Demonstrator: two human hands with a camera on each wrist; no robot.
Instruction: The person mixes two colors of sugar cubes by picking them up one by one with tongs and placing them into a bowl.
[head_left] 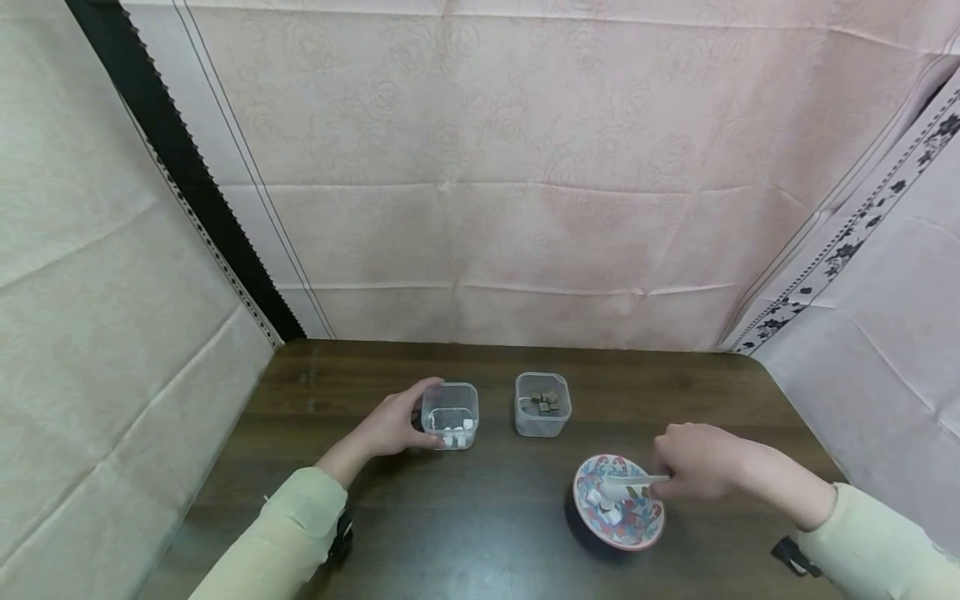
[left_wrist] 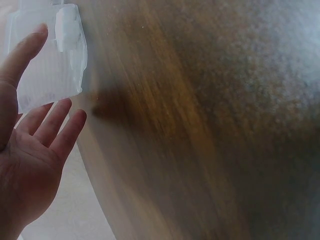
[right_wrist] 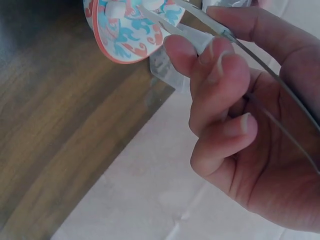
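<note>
A patterned bowl [head_left: 643,527] stands on the dark wooden surface [head_left: 480,525], with a few white pieces [head_left: 613,516] lying inside it. To the right of the bowl is the right hand [head_left: 701,462], its grip pinching a pair of tweezers [head_left: 645,480] that reach in over the bowl's rim; in the right wrist view the two tips stand apart above the bowl, and whether they touch a piece cannot be told. Left of the bowl and farther back, the left hand [head_left: 390,425] has its grip round a small clear box [head_left: 450,400], thumb on the near side and a finger on the far side. White cubes [head_left: 459,433] gather in the near part of that box; whether it is lifted or rests on the surface is not plain. A second clear box [head_left: 542,427] stands behind the bowl and a little to its left, near but apart from it, holding several dull brownish cubes [head_left: 544,400]. Both arms wear pale green sleeves [head_left: 300,521]. Well beyond the bowl, past the surface's back edge, hangs a pale cloth [head_left: 555,167] with faint flower outlines and fold lines.
</note>
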